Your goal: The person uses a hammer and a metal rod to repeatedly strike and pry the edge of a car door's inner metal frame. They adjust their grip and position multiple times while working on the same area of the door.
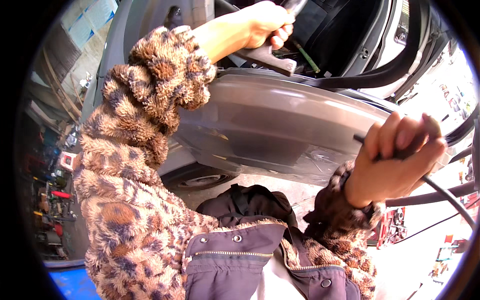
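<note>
At the top, my left hand (267, 25) is closed round a grey part; its kind does not show clearly. A curved grey metal-looking piece (267, 61) sticks out below the fingers, and a silvery end shows above them. Both are over the edge of a car's open compartment (340, 30). At the right, my right hand (395, 155), slightly blurred, is a fist round a black cord-like strip (447, 197). One short end pokes out left of the knuckles; the rest runs down to the right. The hand is in front of the grey car body panel (280, 115).
A thick black rubber seal (390, 75) loops loosely from the compartment's edge. A yellow-green stick (307, 58) lies inside. Below the panel is a wheel (200, 179). Tools and parts clutter the floor at left, beside a red-handled tool (61, 194). Red equipment (392, 227) stands at right.
</note>
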The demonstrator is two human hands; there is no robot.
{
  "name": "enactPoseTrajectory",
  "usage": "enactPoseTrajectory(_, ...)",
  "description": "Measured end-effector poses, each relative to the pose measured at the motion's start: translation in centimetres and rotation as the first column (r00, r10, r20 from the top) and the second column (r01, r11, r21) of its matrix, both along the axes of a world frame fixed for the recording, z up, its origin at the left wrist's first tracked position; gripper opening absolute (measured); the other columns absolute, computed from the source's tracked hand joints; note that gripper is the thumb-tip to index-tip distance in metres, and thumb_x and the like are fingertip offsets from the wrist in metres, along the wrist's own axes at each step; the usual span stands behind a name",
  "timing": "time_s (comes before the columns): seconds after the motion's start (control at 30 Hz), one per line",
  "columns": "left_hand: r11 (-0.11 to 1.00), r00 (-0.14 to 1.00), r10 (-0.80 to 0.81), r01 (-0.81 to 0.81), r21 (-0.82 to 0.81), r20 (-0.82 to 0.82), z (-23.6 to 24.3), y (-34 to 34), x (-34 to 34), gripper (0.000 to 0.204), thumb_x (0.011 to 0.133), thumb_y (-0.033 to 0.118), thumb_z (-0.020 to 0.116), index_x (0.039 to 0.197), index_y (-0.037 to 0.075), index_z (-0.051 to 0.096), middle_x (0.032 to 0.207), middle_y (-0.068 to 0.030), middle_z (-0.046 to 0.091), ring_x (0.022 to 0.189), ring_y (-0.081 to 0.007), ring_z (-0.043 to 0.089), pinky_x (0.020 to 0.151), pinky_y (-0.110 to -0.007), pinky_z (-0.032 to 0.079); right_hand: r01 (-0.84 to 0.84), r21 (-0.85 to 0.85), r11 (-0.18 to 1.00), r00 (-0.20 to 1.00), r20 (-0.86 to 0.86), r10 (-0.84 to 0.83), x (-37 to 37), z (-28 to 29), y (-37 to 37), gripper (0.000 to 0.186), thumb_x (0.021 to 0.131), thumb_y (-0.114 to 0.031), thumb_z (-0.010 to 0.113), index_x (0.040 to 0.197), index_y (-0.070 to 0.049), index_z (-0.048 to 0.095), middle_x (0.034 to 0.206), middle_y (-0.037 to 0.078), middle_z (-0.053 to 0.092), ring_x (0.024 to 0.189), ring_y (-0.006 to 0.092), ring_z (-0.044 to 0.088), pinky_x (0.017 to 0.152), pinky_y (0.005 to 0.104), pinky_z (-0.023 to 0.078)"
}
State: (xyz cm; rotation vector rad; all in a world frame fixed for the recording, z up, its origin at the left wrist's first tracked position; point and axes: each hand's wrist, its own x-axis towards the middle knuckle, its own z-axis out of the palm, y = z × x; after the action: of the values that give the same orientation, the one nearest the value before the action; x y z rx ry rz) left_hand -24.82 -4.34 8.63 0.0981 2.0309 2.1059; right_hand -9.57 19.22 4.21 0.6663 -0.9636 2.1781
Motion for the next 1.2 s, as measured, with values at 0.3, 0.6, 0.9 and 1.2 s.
enactPoseTrajectory(0.3,0.987,0.981,0.157,-0.158,0.0,0.116,-2.9,-1.3,-0.5,0.009,0.103,0.007,0.046,0.098,0.0,0.045,0.08,-0.0065,0.05,0.064,-0.0091,0.044,0.051,-0.02,0.039,-0.047,0.152,0.987,0.937,0.348,-0.009,1.5,-6.7,2.6,0.033,0.109,-0.034,0.042,0.108,-0.004,0.056,0.063,0.002,0.039,0.046,0.0071,0.032,0.038,0.0219,0.025)
enactPoseTrajectory(0.6,0.996,0.985,0.086,-0.085,-0.011,0.149,-1.3,-0.4,-0.5,0.011,0.102,0.003,0.048,0.096,-0.006,0.049,0.078,-0.0105,0.052,0.058,-0.0082,0.046,0.046,-0.015,0.041,-0.193,0.109,0.975,0.852,0.511,0.112,2.9,-11.6,1.9,0.026,0.109,-0.023,0.045,0.106,-0.002,0.058,0.067,0.0,0.044,0.046,0.0044,0.036,0.038,0.0208,0.027)
enactPoseTrajectory(0.9,0.971,0.958,0.231,-0.217,-0.097,0.169,-3.6,-1.7,0.4,0.008,0.099,-0.001,0.05,0.092,-0.004,0.053,0.078,-0.0103,0.058,0.055,-0.0082,0.048,0.045,-0.017,0.039,-0.198,0.175,0.964,0.817,0.573,0.064,3.7,-13.4,1.3,0.019,0.106,-0.019,0.051,0.104,-0.004,0.061,0.065,-0.004,0.048,0.048,0.0028,0.037,0.044,0.0195,0.029)
enactPoseTrajectory(1.2,0.917,0.976,0.214,-0.188,-0.352,0.036,-3.3,-1.8,2.2,0.002,0.086,-0.004,0.061,0.087,-0.004,0.059,0.08,-0.0097,0.056,0.066,-0.0132,0.06,0.059,-0.026,0.051,-0.132,0.585,0.801,0.837,0.498,-0.226,3.8,-15.9,1.7,0.02,0.105,-0.021,0.054,0.106,-0.003,0.063,0.072,0.003,0.054,0.062,0.0104,0.048,0.059,0.026,0.042)
